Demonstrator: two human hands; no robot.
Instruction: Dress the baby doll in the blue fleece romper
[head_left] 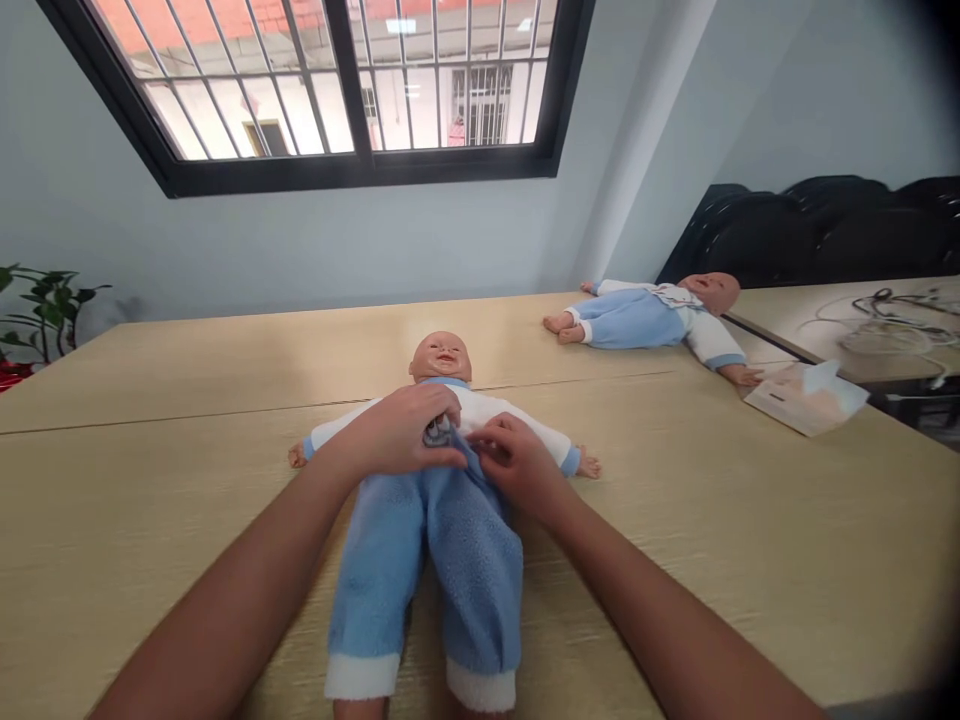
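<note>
A baby doll point(442, 357) lies on its back, head away from me, arms spread, in a white top and fuzzy blue pants point(382, 560) with white cuffs. My left hand point(412, 425) rests over its belly, fingers curled, thumb against the lifted upper edge of the pants. A small grey patterned patch point(437, 432) shows between that thumb and fingers. On the other side, my right hand point(517, 460) pinches the same blue cloth near the waist. Most of the doll's chest is covered by my hands.
A second doll point(637, 315) in similar clothes lies at the back right of the table point(187, 500). Beside its hand is an opened tissue box point(806, 398). Cables point(892, 325) lie farther right, a plant point(56, 310) stands left, and a barred window point(360, 90) is ahead.
</note>
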